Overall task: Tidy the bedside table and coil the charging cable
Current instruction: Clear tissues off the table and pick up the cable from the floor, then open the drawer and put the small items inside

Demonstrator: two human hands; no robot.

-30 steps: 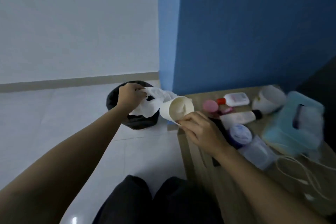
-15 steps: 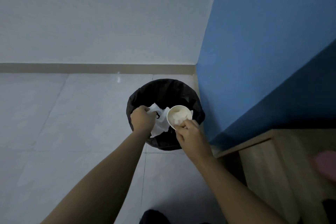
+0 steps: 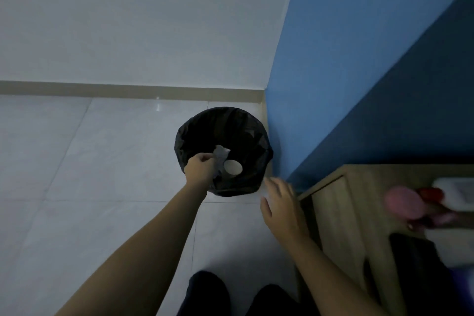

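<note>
A black-lined bin (image 3: 259,141) stands on the floor by the blue wall corner. Inside it I see a white paper cup (image 3: 233,167). My left hand (image 3: 200,168) hangs over the bin's near rim, fingers closed on a crumpled white tissue (image 3: 220,158) that dangles into the bin. My right hand (image 3: 279,202) is to the right of the bin, fingers spread, holding nothing. The wooden bedside table (image 3: 359,187) fills the lower right. No charging cable is in view.
On the table's top sit a pink round lid (image 3: 402,201), a white bottle with a red cap (image 3: 454,188) and a dark object (image 3: 415,251), all blurred. White floor tiles spread to the left. My dark-clad knees (image 3: 230,295) are at the bottom edge.
My right hand has let go of the paper cup, which now lies in the bin, and pulled back toward the table. My left hand still grips the tissue, lower into the bin.
</note>
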